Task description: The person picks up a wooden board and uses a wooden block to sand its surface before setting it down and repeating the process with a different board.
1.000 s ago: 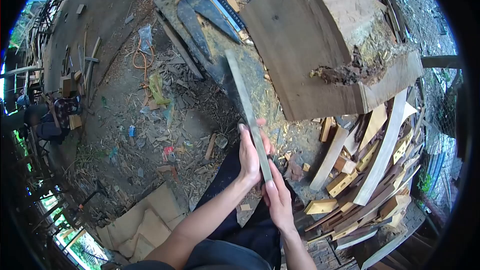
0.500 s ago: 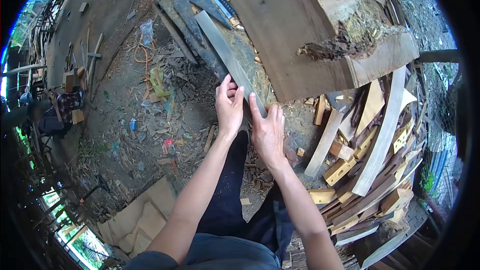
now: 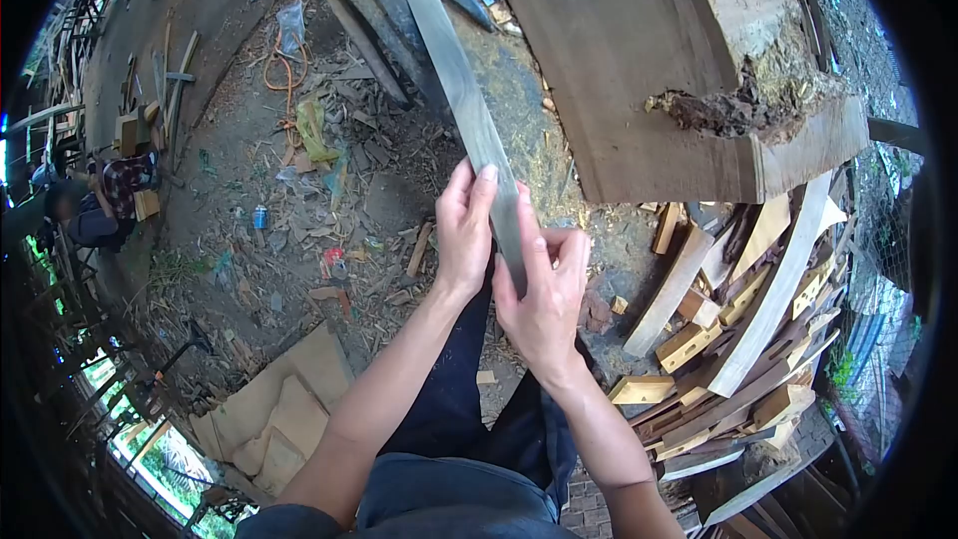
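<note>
A long, flat grey wooden strip [image 3: 461,90] runs from my hands up toward the top of the view. My left hand [image 3: 463,230] grips its near part from the left, fingers wrapped along the edge. My right hand [image 3: 544,289] holds the near end from the right, with fingers pressed on its face. The strip hangs in the air above my dark trousers [image 3: 459,389] and the littered ground.
A big curved slab of wood [image 3: 639,70] with rotten bark lies at the upper right. Similar dark strips [image 3: 384,0] lie at the top. A heap of wood offcuts [image 3: 738,309] fills the right. Cardboard [image 3: 269,419] lies lower left. A person [image 3: 90,210] crouches far left.
The strip was held close and steep, then pushed away toward the slab; now both hands have drawn it back a little and shifted their grip along its near end.
</note>
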Tool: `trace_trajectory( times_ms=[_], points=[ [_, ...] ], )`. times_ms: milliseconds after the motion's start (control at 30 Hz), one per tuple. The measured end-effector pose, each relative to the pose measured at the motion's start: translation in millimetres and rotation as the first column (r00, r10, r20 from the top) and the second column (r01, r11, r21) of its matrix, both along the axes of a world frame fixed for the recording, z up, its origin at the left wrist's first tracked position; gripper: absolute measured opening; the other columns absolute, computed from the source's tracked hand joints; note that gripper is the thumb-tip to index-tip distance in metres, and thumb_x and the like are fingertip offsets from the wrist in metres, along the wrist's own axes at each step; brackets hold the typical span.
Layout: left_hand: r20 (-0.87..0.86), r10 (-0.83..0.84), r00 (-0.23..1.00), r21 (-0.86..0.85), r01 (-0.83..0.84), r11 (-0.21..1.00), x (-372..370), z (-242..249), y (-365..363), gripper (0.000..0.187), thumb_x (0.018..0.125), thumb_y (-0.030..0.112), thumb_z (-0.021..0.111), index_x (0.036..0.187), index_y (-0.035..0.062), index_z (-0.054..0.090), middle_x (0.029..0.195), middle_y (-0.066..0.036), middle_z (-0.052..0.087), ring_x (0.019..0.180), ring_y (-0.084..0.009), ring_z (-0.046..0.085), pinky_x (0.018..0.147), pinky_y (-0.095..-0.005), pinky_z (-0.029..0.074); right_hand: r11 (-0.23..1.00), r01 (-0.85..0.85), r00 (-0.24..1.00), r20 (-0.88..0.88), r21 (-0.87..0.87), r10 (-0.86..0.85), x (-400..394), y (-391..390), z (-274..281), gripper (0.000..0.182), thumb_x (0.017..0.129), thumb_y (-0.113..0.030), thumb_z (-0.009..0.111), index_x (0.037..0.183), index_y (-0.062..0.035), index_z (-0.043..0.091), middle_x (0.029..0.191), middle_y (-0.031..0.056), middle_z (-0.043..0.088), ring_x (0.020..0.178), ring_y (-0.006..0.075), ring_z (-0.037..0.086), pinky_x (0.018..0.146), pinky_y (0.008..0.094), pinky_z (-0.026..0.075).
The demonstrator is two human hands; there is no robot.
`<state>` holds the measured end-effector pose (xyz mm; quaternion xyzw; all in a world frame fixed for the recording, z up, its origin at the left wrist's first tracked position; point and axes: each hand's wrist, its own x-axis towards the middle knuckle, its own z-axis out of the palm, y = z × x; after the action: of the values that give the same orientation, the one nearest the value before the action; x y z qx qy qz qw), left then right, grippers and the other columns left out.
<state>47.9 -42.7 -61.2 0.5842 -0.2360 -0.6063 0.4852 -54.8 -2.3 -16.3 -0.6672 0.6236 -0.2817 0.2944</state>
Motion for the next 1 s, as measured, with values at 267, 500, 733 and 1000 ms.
trace_trajectory(
  times_ms=[267, 500, 733, 1000],
  points=[
    [-0.129, 0.043, 0.991, 0.072, -0.034, 0.997, 1, 34, -11, 0.034, 0.109, 0.031, 0.039, 0.105, 0.0045, 0.059, 0.088, -0.008, 0.068, 0.076, -0.0089, 0.064, 0.07, -0.0264, 0.052, 0.857, 0.082, 0.7, 0.583, 0.509, -0.413, -11, 6, 22, 0.051, 0.102, -0.024, 0.051, 0.147, -0.0012, 0.044, 0.099, 0.0105, 0.057, 0.087, 0.0155, 0.056, 0.081, 0.0297, 0.049],
    [-0.194, 0.08, 0.978, 0.042, -0.074, 0.996, -5, 28, -9, 0.036, 0.109, 0.032, 0.036, 0.111, 0.0021, 0.057, 0.093, -0.012, 0.068, 0.075, -0.0134, 0.063, 0.069, -0.0297, 0.054, 0.728, -0.139, 0.591, 0.646, 0.672, -0.484, -29, 10, 43, 0.055, 0.107, -0.037, 0.039, 0.149, -0.0014, 0.04, 0.079, 0.0014, 0.058, 0.068, 0.0075, 0.051, 0.061, 0.0227, 0.042],
    [0.428, -0.163, 0.889, -0.04, 0.199, 0.979, -8, 11, -3, 0.057, 0.089, 0.019, 0.074, 0.135, -0.0004, 0.046, 0.106, -0.008, 0.057, 0.093, -0.0142, 0.057, 0.083, -0.0291, 0.047, 0.768, 0.055, 0.813, 0.418, 0.638, -0.405, -24, 25, 9, 0.053, 0.101, -0.018, 0.051, 0.149, 0.0004, 0.038, 0.078, 0.0122, 0.064, 0.071, 0.016, 0.062, 0.07, 0.0331, 0.051],
    [0.986, -0.074, 0.153, -0.016, 0.516, 0.857, -14, -39, 13, 0.073, 0.098, 0.034, 0.057, 0.155, 0.0044, 0.024, 0.144, -0.02, 0.033, 0.133, -0.0348, 0.033, 0.112, -0.0542, 0.023, 0.986, 0.166, 0.937, -0.314, 0.022, -0.151, -21, 34, -51, 0.061, 0.084, -0.011, 0.068, 0.142, -0.0092, 0.049, 0.125, 0.0177, 0.05, 0.118, 0.0348, 0.046, 0.096, 0.0482, 0.033]
  ],
)
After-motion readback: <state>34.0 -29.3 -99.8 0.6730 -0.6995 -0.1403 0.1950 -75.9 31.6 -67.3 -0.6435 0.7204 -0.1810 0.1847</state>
